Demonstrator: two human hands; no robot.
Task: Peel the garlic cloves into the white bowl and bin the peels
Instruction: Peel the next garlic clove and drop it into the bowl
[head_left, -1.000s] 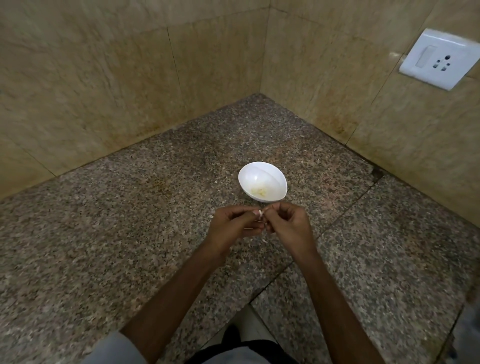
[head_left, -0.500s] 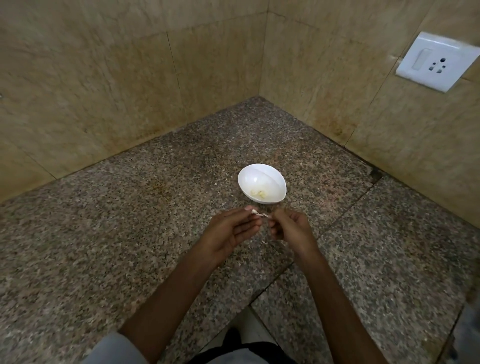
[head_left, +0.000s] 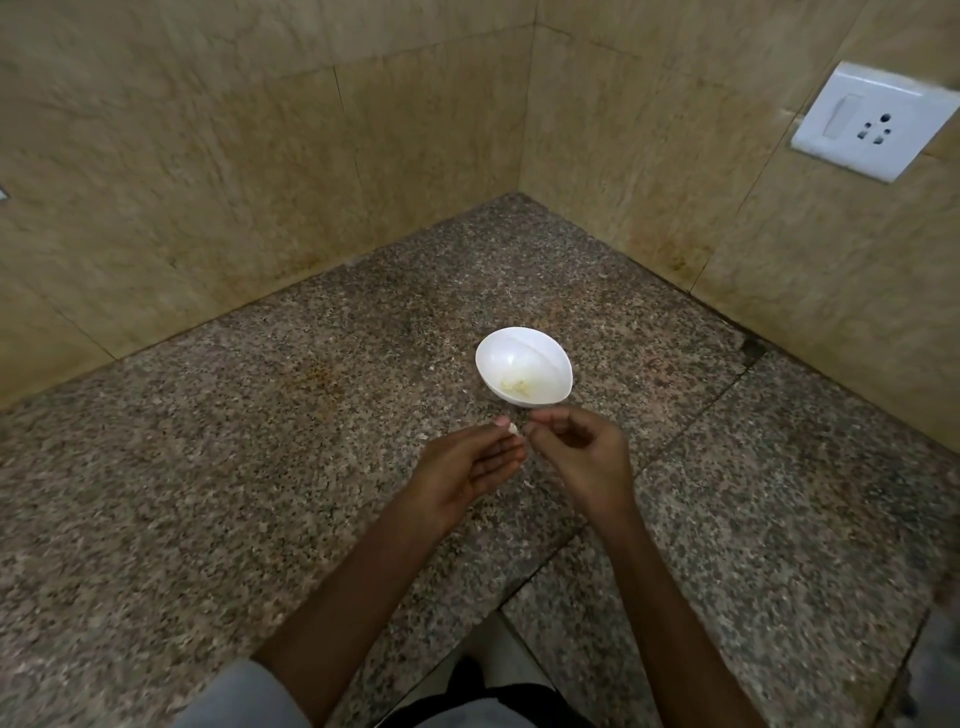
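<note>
One wall socket (head_left: 872, 122), far from white bowl (head_left: 514, 348)

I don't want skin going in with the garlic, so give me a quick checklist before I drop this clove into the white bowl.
1. Small pale garlic clove gripped: ok, pinched by the left hand.
2. Clove fully peeled: cannot tell, too small.
3. White oval bowl upright, just beyond the hands: ok.
4. Right hand free of peel: cannot tell, fingers curled.
5. A bin in sight for peels: not ok, none in view.
</note>
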